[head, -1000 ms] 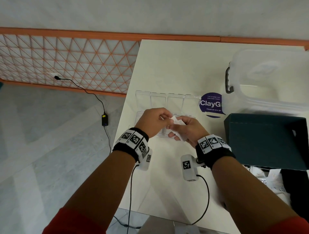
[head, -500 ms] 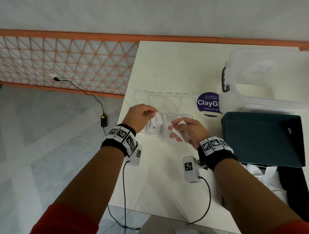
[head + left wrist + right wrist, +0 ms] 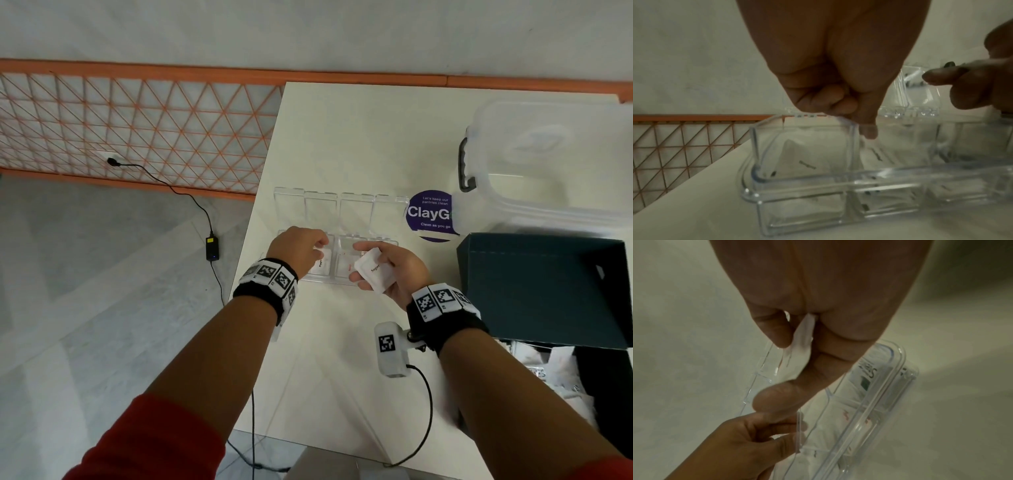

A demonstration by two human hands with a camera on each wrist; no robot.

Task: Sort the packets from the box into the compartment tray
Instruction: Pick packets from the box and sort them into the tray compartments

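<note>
Sorting sachets at a white table (image 3: 342,137), a person works over a clear compartment tray (image 3: 342,212) at the centre of the head view. The right hand (image 3: 394,270) holds a white packet marked "Sugar" (image 3: 371,270), thumb on top and fingers curled beneath, just right of the tray's near row, with the printed face up, probably so the label can be read before a slot is chosen. The left hand (image 3: 298,248) hangs over the tray's near-left compartments with fingers curled and empty; the left wrist view shows the thumb tip reaching down at a divider wall above a packet lying flat (image 3: 322,265) below, apparently just released there. Packets already lie in several near compartments; the far row, toward the top of the frame, looks bare. The dark green box (image 3: 541,287) sits open at the right edge, with more white packets (image 3: 555,370) visible below it at lower right, within easy reach of the right hand. A translucent lidded tub (image 3: 555,164) occupies the upper right, beside a purple round sticker (image 3: 428,214).
</note>
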